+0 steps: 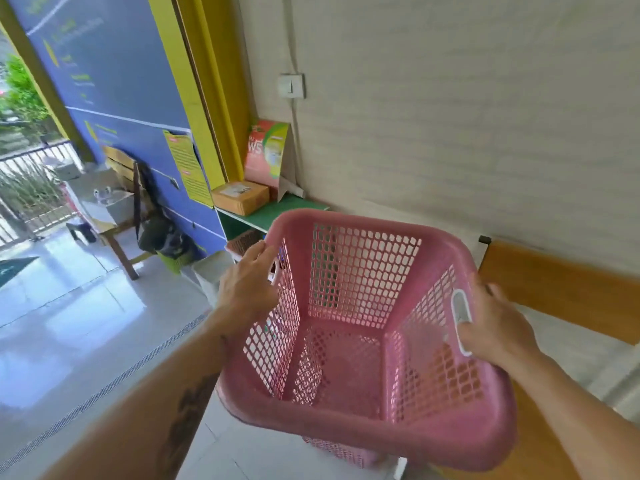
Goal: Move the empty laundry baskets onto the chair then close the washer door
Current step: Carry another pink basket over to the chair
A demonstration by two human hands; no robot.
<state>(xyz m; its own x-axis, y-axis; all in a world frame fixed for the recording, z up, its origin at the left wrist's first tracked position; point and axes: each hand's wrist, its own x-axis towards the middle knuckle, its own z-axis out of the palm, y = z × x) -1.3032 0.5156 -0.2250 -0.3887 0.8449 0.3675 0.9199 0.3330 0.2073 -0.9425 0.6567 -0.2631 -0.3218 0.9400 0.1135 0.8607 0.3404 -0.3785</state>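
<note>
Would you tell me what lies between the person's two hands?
The empty pink laundry basket, held at opposite sides by the left hand and right hand; the head view shows it.

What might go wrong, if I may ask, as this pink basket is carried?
The pink perforated plastic laundry basket is tilted and held only by the left hand and right hand at its sides, so it might slip. Its far corner looks close to the green shelf; swinging towards the wooden chair could bump it.

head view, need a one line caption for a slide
Empty pink laundry basket held at its sides by the left hand and right hand, beside a wooden chair.
</note>
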